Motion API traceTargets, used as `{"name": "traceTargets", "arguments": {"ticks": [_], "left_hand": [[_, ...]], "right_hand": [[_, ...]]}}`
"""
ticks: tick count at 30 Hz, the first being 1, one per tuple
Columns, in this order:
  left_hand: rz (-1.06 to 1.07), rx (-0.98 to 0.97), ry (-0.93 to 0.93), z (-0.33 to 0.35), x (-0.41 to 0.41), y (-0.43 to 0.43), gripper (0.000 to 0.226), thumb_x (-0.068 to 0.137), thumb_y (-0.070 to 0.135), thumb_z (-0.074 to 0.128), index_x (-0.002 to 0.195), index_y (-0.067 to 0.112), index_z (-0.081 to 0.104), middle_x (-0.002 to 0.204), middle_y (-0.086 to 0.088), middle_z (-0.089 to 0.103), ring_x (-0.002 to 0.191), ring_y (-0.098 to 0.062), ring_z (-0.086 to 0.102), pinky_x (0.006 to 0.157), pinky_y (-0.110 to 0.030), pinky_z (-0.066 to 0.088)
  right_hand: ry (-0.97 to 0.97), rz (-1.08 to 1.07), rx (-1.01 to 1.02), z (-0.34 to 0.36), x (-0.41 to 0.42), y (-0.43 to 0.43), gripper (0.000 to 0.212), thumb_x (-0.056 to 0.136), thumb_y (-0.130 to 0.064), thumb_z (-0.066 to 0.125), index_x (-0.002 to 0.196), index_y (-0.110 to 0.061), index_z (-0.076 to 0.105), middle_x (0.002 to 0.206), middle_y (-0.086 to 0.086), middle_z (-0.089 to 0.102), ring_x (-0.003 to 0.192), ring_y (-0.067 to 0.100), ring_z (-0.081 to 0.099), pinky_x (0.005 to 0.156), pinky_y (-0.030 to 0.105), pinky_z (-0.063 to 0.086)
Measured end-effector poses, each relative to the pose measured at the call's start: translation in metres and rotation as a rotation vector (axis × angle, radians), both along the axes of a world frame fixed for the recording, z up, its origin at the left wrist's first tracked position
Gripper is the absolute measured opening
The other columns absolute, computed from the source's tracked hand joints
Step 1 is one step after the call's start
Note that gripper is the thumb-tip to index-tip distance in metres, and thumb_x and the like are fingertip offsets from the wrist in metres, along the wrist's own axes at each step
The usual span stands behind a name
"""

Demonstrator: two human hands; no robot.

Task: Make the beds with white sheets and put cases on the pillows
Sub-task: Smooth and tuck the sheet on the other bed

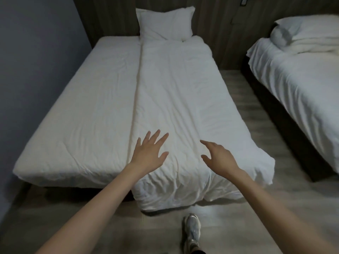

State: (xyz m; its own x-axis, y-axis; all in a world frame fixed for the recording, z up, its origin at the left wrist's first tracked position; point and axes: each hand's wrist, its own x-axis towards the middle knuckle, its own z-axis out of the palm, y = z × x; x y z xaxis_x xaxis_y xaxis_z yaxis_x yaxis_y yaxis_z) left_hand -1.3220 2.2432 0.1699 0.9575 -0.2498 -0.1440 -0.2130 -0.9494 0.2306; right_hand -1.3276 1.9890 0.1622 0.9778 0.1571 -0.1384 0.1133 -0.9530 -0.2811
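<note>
Here, L hand (149, 153) splayed, R hand (219, 156) loosely curled, prob. over duvet (183, 85).

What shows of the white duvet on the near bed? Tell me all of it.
The white duvet is thick, soft and creased. It lies lengthwise over the right half of the near bed, its long left edge running straight down the middle. Its far end meets the pillow by the headboard; its near end hangs over the foot, the right corner jutting out. The left hand and right hand, both open, are over its near end; whether they touch it cannot be told.
</note>
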Motion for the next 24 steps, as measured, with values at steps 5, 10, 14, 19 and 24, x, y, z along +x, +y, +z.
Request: {"name": "traceTargets", "arguments": {"ticks": [5, 10, 14, 19, 24], "left_hand": [[-0.073, -0.011, -0.022, 0.014, -0.016, -0.039, 0.060, 0.101, 0.047, 0.032, 0.153, 0.038, 0.003, 0.162, 0.007, -0.002, 0.149, -0.023, -0.003, 0.118, -0.047, 0.005], [-0.154, -0.009, -0.010, 0.007, -0.019, -0.114, 0.060, 0.101, 0.046, 0.033, 0.153, 0.037, 0.005, 0.162, 0.005, 0.000, 0.149, -0.025, 0.000, 0.118, -0.048, 0.008], [-0.207, -0.004, 0.014, -0.007, -0.018, -0.194, 0.059, 0.101, 0.044, 0.033, 0.153, 0.037, 0.006, 0.162, 0.004, 0.002, 0.149, -0.026, 0.002, 0.118, -0.048, 0.010], [-0.250, 0.025, 0.068, -0.026, -0.010, -0.300, 0.058, 0.101, 0.043, 0.033, 0.153, 0.037, 0.006, 0.162, 0.004, 0.001, 0.149, -0.026, 0.002, 0.118, -0.048, 0.013], [-0.245, 0.046, 0.109, -0.041, 0.003, -0.378, 0.058, 0.101, 0.045, 0.033, 0.153, 0.036, 0.009, 0.162, 0.002, 0.004, 0.148, -0.027, 0.005, 0.117, -0.049, 0.018]], "right_hand": [[-0.006, -0.085, -0.023, 0.011, -0.041, -0.043, 0.058, 0.097, -0.035, 0.049, 0.150, -0.027, 0.026, 0.148, -0.002, 0.042, 0.122, 0.022, 0.049, 0.095, 0.034, 0.043], [-0.001, -0.179, -0.022, 0.006, -0.070, -0.112, 0.059, 0.097, -0.035, 0.049, 0.150, -0.026, 0.026, 0.147, -0.002, 0.043, 0.122, 0.022, 0.050, 0.095, 0.036, 0.044], [0.033, -0.265, 0.016, -0.007, -0.087, -0.188, 0.059, 0.095, -0.034, 0.050, 0.149, -0.026, 0.028, 0.147, -0.003, 0.043, 0.124, 0.022, 0.048, 0.097, 0.037, 0.043], [0.085, -0.344, 0.051, -0.021, -0.102, -0.295, 0.059, 0.093, -0.031, 0.052, 0.148, -0.023, 0.032, 0.144, 0.002, 0.047, 0.125, 0.025, 0.048, 0.098, 0.037, 0.043], [0.145, -0.428, 0.123, -0.037, -0.106, -0.385, 0.058, 0.092, -0.026, 0.055, 0.146, -0.019, 0.036, 0.141, 0.006, 0.050, 0.127, 0.026, 0.046, 0.102, 0.036, 0.039]]}}
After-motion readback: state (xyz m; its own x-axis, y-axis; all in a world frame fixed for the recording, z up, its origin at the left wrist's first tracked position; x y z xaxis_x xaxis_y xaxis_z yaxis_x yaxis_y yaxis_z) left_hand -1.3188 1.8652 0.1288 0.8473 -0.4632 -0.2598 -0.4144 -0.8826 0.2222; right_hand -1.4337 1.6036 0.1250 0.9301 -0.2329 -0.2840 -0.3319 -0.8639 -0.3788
